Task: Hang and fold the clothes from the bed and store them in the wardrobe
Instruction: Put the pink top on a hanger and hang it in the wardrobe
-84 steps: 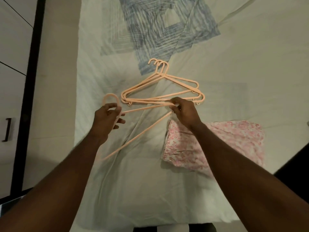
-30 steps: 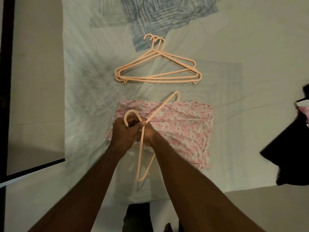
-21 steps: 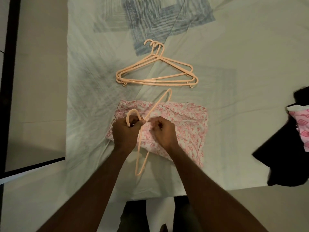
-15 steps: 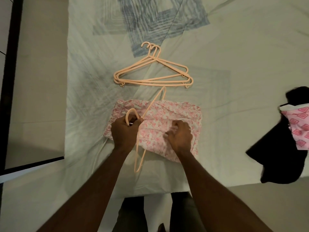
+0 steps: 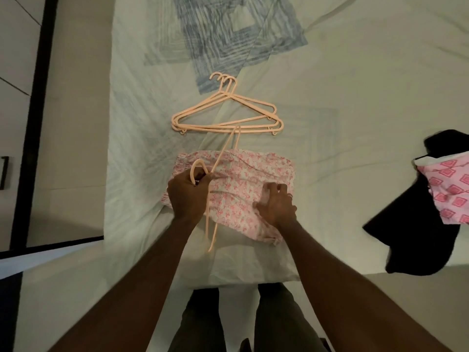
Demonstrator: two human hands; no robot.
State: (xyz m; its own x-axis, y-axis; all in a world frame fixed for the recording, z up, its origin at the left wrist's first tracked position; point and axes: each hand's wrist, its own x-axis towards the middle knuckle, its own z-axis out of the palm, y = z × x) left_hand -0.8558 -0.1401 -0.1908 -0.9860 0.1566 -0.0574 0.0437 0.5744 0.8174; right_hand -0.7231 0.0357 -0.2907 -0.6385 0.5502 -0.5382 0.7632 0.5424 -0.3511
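Left hand (image 5: 186,196) clenched round rigid, light hanger (image 5: 215,171) by hook; right hand (image 5: 275,204) pinching soft, limp floral garment (image 5: 243,184) at four o'clock edge; best gripped at waistband.

A folded white garment (image 5: 243,189) printed with small pink flowers lies flat near the front edge of the bed (image 5: 355,97), which is covered in a pale sheet with a blue-grey square pattern. A peach plastic hanger (image 5: 223,153) is held above the garment, turned edge-on, its hook toward the left and one end reaching toward the far side. Beyond the garment, a stack of matching peach hangers (image 5: 225,115) lies flat on the sheet, hooks pointing away. At the right edge, a black garment (image 5: 418,224) and a pink diamond-patterned cloth (image 5: 449,189) lie bunched together.
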